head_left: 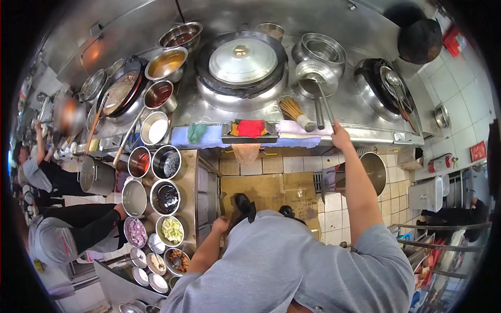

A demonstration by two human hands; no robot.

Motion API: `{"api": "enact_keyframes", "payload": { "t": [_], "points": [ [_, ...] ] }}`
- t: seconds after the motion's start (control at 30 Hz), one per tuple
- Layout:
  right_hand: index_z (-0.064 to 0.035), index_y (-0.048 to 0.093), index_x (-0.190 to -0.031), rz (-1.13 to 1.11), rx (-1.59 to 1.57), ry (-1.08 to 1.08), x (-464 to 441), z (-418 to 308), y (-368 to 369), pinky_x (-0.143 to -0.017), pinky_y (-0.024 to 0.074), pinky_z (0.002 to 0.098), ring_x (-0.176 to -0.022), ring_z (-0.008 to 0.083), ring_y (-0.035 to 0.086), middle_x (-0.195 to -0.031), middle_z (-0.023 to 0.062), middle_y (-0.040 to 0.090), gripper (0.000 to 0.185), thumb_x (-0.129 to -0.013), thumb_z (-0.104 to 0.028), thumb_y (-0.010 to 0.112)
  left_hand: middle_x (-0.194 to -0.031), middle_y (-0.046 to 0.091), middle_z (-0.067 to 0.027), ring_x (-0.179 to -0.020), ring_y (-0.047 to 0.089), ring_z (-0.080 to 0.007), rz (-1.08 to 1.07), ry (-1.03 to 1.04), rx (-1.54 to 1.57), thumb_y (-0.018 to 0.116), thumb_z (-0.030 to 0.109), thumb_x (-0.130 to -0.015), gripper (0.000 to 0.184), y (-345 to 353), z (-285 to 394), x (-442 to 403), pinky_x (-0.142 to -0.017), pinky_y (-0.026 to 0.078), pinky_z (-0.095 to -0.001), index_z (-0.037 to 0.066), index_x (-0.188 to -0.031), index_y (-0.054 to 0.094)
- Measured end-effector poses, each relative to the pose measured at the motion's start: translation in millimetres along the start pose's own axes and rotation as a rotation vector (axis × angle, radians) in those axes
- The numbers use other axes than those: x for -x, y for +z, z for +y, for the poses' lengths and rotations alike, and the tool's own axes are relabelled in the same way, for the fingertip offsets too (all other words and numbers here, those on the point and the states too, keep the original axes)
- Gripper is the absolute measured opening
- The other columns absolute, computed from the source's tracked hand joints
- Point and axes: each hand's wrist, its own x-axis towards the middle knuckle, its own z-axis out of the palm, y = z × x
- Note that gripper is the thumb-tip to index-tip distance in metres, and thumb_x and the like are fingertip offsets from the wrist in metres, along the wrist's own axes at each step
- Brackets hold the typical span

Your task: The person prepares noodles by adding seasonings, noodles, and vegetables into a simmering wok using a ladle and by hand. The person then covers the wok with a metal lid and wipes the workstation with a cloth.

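My right hand (341, 136) is closed round the end of a ladle's long thin handle (326, 104). The ladle's bowl (314, 77) rests in a perforated strainer (326, 85), which sits over a metal pot (334, 52) on the stove. Just left of that handle lie the strainer's thicker handle (319, 113) and a bamboo wok brush (295, 110). Low at my side, my left hand (221, 225) is curled closed near the counter edge, with nothing visible in it. A wok under a domed metal lid (243, 61) stands in the middle of the stove.
Bowls of sauce (166, 63), chopped greens (171, 230) and chopped purple onion (135, 232) line my left side. Folded cloths (249, 129) lie along the stove's front edge. A second wok (383, 86) stands right. A co-worker's arm (99, 232) reaches toward the bowls. Cardboard (261, 195) covers the floor.
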Motion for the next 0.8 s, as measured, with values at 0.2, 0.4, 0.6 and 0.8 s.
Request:
{"api": "enact_keyframes", "payload": {
  "t": [0.2, 0.4, 0.6, 0.8],
  "points": [
    [-0.0113, 0.029, -0.131, -0.034, -0.182, -0.016, 21.8, 18.9, 6.8, -0.082, 0.0409, 0.0435, -0.093, 0.0381, 0.053, -0.096, 0.0259, 0.056, 0.061, -0.073, -0.007, 0.048, -0.103, 0.059, -0.0134, -0.098, 0.054, -0.0288, -0.090, -0.002, 0.070, 0.049, 0.037, -0.077, 0.036, 29.1, 29.7, 47.1, -0.085, 0.042, -0.0356, 0.012, -0.099, 0.061],
    [-0.0205, 0.014, -0.136, -0.072, -0.221, -0.063, 6.6, 40.6, 68.1, -0.083, 0.0414, 0.0430, -0.093, 0.0405, 0.052, -0.105, 0.0227, 0.054, 0.068, -0.078, -0.017, 0.050, -0.093, 0.062, -0.0117, -0.090, 0.058, -0.0255, -0.004, 0.035, 0.087, 0.054, 0.029, -0.077, 0.028, 24.1, 94.5, 105.9, -0.080, 0.045, -0.0333, 0.011, -0.098, 0.059],
    [-0.0139, 0.032, -0.126, 0.056, -1.710, 0.501, 17.7, 92.4, 118.8, -0.076, 0.0407, 0.0391, -0.092, 0.0187, 0.052, -0.114, 0.0113, 0.050, 0.057, -0.083, -0.050, 0.042, -0.088, 0.063, -0.0110, -0.086, 0.059, -0.0257, 0.055, 0.089, 0.048, 0.053, 0.029, -0.076, 0.027, 54.6, 63.7, 123.3, -0.077, 0.046, -0.0346, 0.011, -0.095, 0.060],
    [-0.0135, 0.047, -0.074, -0.302, -1.399, 0.839, 189.1, 137.7, 165.4, -0.034, 0.0340, 0.0291, -0.044, 0.0171, 0.047, -0.052, 0.0041, 0.044, 0.023, -0.081, -0.036, 0.047, -0.092, 0.062, -0.0112, -0.089, 0.058, -0.0283, -0.110, 0.108, -0.168, 0.049, 0.028, -0.074, 0.028, 63.0, 23.9, 111.2, -0.079, 0.045, -0.0360, 0.011, -0.091, 0.062]
  ]
}}
